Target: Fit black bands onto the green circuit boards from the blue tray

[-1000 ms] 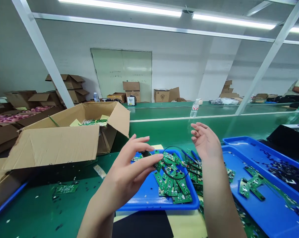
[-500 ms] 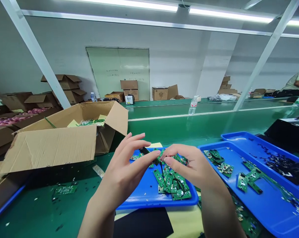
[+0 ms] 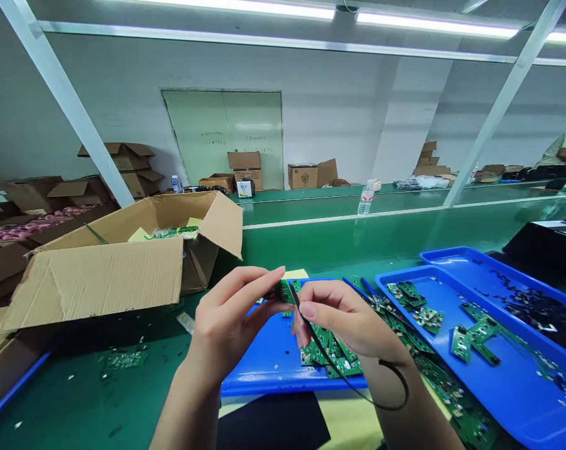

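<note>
Thin black cable point(image 3: 358, 387) loops under right wrist, rising to fingertips. Right hand point(image 3: 343, 319) pinches it; left hand point(image 3: 226, 325) pinches small dark part point(image 3: 276, 291) at its end. Beneath fingers: glossy blue tray point(image 3: 268, 369), flat green boards point(image 3: 332, 359). Beyond left fingers: open cardboard box point(image 3: 109, 275).

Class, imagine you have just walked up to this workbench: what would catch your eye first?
Two hands meet mid-frame, the left hand and right hand pinching a small part with a black wire looping below. Under them, a blue tray holds heaped green circuit boards. An open cardboard box sits left.
</note>
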Demonstrator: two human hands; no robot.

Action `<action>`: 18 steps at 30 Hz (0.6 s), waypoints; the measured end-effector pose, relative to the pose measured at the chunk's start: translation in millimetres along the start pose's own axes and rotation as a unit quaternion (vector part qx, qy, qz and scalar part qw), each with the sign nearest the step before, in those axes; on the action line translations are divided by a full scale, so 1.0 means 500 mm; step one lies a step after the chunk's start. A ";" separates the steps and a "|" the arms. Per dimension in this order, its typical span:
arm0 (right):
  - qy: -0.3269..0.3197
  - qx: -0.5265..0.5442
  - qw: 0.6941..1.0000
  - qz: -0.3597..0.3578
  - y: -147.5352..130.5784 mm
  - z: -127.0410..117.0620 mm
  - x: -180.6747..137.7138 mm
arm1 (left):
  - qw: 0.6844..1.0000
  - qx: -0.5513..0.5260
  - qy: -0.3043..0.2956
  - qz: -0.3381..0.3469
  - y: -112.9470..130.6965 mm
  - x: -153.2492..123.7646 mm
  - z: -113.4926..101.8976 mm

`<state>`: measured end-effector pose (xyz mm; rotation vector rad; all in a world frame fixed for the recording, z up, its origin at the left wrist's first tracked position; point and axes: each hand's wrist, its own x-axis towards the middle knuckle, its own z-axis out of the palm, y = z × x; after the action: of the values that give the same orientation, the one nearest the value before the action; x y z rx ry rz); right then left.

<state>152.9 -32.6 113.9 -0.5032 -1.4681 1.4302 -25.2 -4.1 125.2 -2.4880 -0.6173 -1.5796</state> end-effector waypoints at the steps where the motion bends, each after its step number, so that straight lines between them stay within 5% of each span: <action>1: -0.014 0.035 0.999 0.012 0.004 0.000 0.005 | 1.000 -0.009 -0.006 -0.004 0.000 0.001 -0.001; 5: -0.040 0.121 0.990 0.057 0.018 -0.001 0.019 | 0.999 -0.045 -0.025 -0.004 -0.005 0.004 -0.001; 13: -0.018 0.097 0.994 0.052 0.013 -0.001 0.013 | 0.995 -0.084 -0.048 -0.007 -0.020 0.005 0.003; 18: -0.080 0.141 0.984 0.070 0.016 -0.004 0.017 | 0.989 -0.137 -0.056 -0.010 -0.016 0.007 0.005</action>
<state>148.2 -22.8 109.2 -0.3256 -1.3452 1.7927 -25.1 4.8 126.2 -2.7934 -0.4667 -1.6403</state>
